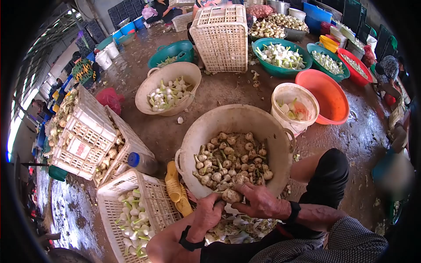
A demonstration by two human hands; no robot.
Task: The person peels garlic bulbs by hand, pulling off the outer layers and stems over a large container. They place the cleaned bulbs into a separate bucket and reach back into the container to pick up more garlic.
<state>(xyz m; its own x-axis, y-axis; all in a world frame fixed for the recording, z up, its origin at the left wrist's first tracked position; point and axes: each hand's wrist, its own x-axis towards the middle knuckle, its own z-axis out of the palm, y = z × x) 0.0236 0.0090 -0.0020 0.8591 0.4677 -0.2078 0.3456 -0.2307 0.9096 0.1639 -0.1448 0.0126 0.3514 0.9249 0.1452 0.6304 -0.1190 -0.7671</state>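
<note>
Brown, muddy bulb (231,195) sits pinched in the right grip (262,202), the left grip (209,213) curled shut against it, basin (193,140) just beyond; judged light, firm and slippery, best taken round its body.

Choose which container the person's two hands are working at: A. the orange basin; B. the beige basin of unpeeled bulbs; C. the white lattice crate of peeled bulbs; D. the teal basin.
B: the left hand and right hand grip a bulb together at the near rim of the beige basin, which holds a heap of dirty-skinned bulbs.
</note>
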